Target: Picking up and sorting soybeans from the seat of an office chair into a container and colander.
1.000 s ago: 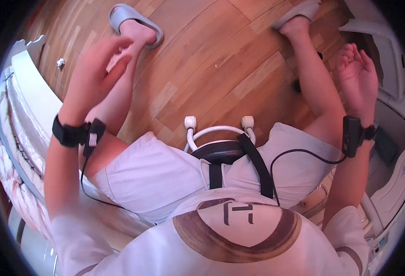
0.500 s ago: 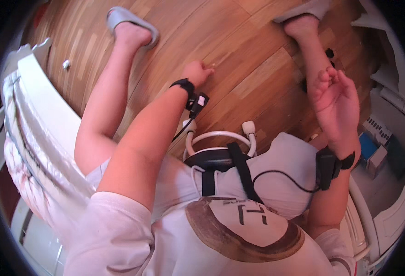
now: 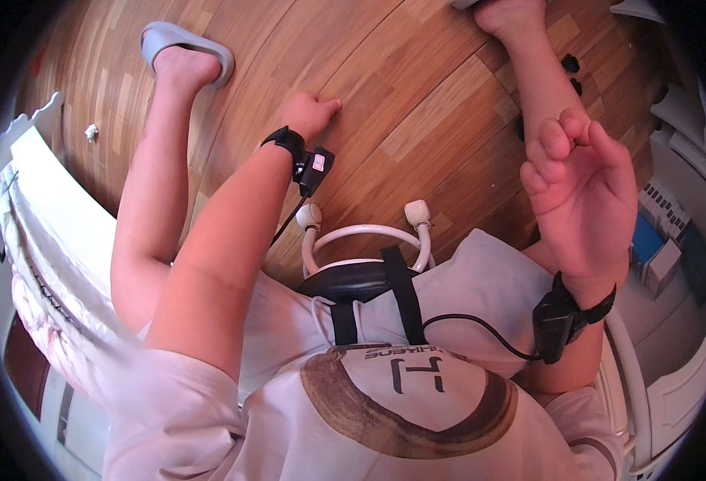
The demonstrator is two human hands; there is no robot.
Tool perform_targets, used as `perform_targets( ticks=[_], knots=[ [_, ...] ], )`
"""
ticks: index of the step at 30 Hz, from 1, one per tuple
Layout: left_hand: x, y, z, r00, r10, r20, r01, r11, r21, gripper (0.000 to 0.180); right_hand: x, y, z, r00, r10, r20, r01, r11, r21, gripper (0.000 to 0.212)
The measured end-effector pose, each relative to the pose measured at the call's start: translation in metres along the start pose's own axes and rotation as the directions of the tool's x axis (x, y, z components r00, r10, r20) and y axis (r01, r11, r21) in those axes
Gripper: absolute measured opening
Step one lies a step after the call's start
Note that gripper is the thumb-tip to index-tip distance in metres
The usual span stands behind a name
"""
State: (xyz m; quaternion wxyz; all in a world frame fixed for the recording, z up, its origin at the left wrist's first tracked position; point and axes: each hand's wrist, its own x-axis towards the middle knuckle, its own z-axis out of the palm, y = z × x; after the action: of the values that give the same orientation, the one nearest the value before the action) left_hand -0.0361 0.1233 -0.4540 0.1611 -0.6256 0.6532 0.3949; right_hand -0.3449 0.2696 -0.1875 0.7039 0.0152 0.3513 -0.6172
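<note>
My left hand [image 3: 309,115] reaches out over the wooden floor [image 3: 393,96], between my spread legs. Its fingers are curled in and mostly hidden, with the thumb pointing right; whatever it may hold does not show. On that wrist is a black strap with a small device [image 3: 313,170] and a cable. My right hand [image 3: 581,200] is raised near my right shin, its palm turned up and bare, with loosely bent fingers. A black wrist device [image 3: 561,321] with a cable is strapped below it.
Between my thighs is a chair's black seat edge [image 3: 345,279] with a white tubular frame [image 3: 365,231]. White furniture with fabric [image 3: 44,240] stands left. A crumpled white scrap [image 3: 91,132] and small black objects [image 3: 571,64] lie on the floor. Blue and white boxes [image 3: 657,248] sit right.
The view has shifted, so floor, legs and chair frame appear further left. My left hand stays curled low over the floor; its fingertips show less now. My right hand remains raised, palm up, appearing slightly larger.
</note>
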Motion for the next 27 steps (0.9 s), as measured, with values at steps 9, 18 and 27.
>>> perform_targets(
  ticks=[9,18,27],
  knots=[
    [0.001,-0.026,0.001,0.992,0.038,0.117,-0.013,0.977,-0.212,0.035,-0.004,-0.022,-0.020,0.993,-0.117,-0.013,0.117,0.993,-0.011,0.025],
    [-0.025,0.004,0.042,0.897,0.410,0.164,-0.429,0.898,0.100,0.023,-0.002,-0.023,-0.009,0.974,-0.182,-0.136,0.176,0.983,-0.053,0.016],
    [-0.096,0.133,0.217,0.122,0.942,0.313,-0.970,0.046,0.239,0.038,-0.010,-0.029,-0.018,0.986,-0.155,-0.060,0.157,0.987,0.032,0.038]
  ],
)
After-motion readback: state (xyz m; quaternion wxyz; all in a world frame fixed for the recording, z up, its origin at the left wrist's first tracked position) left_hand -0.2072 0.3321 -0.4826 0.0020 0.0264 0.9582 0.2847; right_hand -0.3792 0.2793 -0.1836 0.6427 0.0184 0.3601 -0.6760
